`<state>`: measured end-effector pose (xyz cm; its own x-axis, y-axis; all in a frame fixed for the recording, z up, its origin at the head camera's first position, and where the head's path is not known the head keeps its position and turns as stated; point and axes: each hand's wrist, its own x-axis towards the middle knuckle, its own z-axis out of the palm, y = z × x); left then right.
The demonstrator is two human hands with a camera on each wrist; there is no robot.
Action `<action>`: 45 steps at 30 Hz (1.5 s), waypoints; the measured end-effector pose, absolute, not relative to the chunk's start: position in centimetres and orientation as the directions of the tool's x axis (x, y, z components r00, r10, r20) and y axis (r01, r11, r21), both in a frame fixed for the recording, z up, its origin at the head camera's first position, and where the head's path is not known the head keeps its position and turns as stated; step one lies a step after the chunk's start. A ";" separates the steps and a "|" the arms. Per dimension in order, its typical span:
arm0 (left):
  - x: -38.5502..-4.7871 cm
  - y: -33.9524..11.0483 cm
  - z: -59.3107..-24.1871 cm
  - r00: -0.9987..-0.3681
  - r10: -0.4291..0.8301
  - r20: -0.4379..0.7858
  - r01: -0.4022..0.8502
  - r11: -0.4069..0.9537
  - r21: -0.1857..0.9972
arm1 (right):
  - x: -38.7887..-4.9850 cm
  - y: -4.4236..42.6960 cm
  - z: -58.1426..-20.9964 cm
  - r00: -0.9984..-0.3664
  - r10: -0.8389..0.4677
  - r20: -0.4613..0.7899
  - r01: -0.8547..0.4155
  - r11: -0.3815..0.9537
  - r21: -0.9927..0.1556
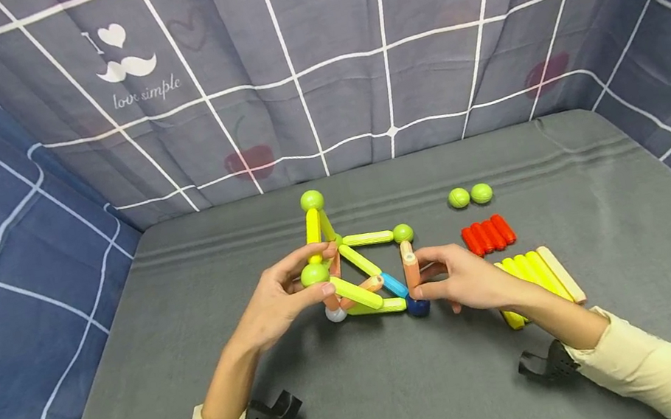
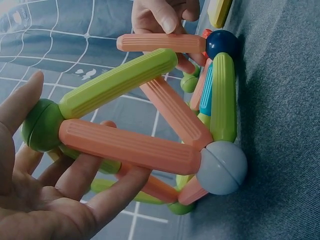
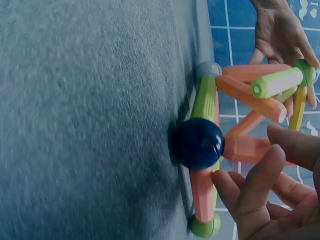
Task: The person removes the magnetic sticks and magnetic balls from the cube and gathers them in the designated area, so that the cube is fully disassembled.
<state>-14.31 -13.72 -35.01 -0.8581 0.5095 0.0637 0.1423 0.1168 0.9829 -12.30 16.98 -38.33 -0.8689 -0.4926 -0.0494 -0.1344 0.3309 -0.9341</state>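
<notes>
A frame of magnetic rods and balls stands on the grey surface. My left hand (image 1: 268, 307) holds its raised near green ball (image 1: 315, 274) between thumb and fingers. From that ball a green rod (image 2: 120, 82) juts out with a free end, and an orange rod (image 2: 130, 145) runs down to a pale grey ball (image 2: 222, 167). Another orange rod (image 3: 252, 97) slants up from the grey ball. At the right corner, my right hand (image 1: 465, 278) pinches an upright orange rod (image 1: 413, 274) on the dark blue ball (image 3: 197, 144). A blue rod (image 1: 394, 284) meets that corner.
Right of the frame lie two loose green balls (image 1: 470, 196), a row of red rods (image 1: 489, 235) and several yellow rods (image 1: 536, 275) beside a pale one. Another green ball (image 1: 311, 201) tops the frame. Patterned cloth (image 1: 344, 103) walls the back and sides.
</notes>
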 end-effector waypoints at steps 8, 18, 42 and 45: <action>-14.3 -13.7 -35.0 -0.859 0.509 0.064 0.140 0.113 0.984 | -11.7 16.2 -38.3 -0.883 -0.468 0.001 -0.200 0.374 -0.906; -14.2 -13.7 -35.2 -0.853 0.517 0.071 0.142 0.099 0.985 | -11.8 16.2 -38.5 -0.874 -0.485 0.029 -0.240 0.380 -0.893; -14.1 -13.8 -35.1 -0.851 0.521 0.065 0.127 0.084 0.988 | -9.1 20.0 -37.2 -0.935 -0.356 -0.010 -0.109 0.313 -0.944; -14.1 -13.8 -35.1 -0.852 0.520 0.063 0.124 0.084 0.989 | -8.5 21.4 -37.2 -0.945 -0.326 0.019 -0.119 0.287 -0.951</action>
<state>-14.11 -13.78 -35.11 -0.8519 0.5199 0.0628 0.1242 0.0841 0.9887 -8.45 21.40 -37.19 -0.9450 -0.3264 0.0195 -0.1186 0.2866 -0.9507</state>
